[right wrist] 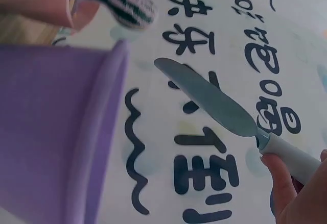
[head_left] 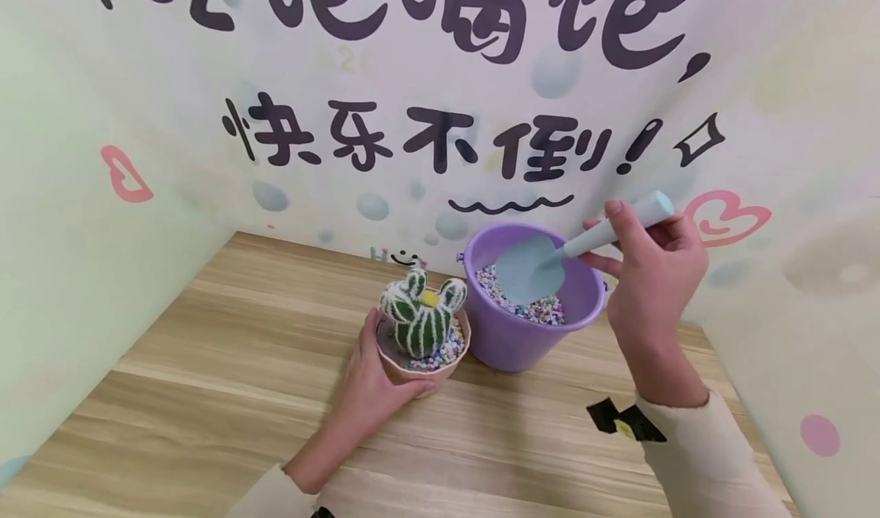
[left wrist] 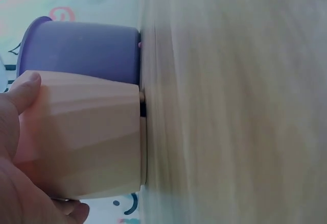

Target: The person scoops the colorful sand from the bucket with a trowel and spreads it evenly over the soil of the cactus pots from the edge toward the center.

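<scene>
A pale sleeve (head_left: 708, 457) with a black and yellow patch (head_left: 624, 420) lies closest, over the right edge of the wooden table (head_left: 206, 396), and leads up to the right hand (head_left: 653, 281), which grasps the handle of a light blue trowel (head_left: 528, 273). The trowel's blade slants down over the mouth of a purple bucket (head_left: 505, 346), and the right wrist view shows it raised clear of the rim. Small multicoloured pebbles (head_left: 550, 312) lie inside the bucket, which stands upright near the table's far edge, toward the far right corner. Just left of it, also near that far edge, stands a peach pot (left wrist: 87, 137); the left hand (head_left: 367, 392) grasps its side, thumb toward the near edge. A green cactus (head_left: 422, 333) with white fuzzy ridges and a yellow spot on top sits upright in the pot, with similar pebbles to its right. Dark lettering (head_left: 440, 140) covers the wall beyond.
</scene>
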The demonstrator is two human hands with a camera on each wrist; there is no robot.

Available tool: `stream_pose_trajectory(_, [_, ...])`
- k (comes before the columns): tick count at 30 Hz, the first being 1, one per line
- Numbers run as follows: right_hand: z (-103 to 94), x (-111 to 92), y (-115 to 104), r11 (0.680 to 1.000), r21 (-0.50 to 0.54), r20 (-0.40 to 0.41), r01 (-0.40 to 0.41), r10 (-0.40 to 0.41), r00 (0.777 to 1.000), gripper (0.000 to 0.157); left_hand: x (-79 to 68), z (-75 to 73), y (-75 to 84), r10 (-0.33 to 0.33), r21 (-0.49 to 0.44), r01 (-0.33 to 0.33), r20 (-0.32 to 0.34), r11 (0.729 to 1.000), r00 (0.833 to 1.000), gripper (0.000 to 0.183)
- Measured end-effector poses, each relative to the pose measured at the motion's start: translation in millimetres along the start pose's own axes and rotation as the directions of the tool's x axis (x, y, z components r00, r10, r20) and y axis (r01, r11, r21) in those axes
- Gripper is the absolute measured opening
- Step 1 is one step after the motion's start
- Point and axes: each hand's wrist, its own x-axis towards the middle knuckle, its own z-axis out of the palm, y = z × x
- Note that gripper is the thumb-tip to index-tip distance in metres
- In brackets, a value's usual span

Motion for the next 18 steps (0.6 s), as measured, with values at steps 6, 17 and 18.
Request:
stream_pose_trajectory(6, [2.3, 20.8, 2.5, 0.998, -0.046, 0.02, 0.047, -0.046, 0.999, 0.035, 6.6, -12.2, -0.2, 0.05, -0.002, -0.05, 0.059, 0.999, 0.997, 0.137])
stream_pose_trajectory(17, [0.3, 46.7, 25.7, 0.972, -0.235, 0.102, 0.0, 0.025, 0.994, 0.032, 25.7, -19.1, -6.6, 0.157, -0.05, -0.151, 0.146, 0.987, 0.977, 0.135])
stream_pose_trajectory(18, [0.2, 48.9, 29.0, 0.968, -0.252, 0.112, -0.005, 0.034, 0.993, 0.031, 25.2, -18.9, -5.9, 0.149, -0.042, -0.144, 0.14, 0.989, 0.979, 0.134])
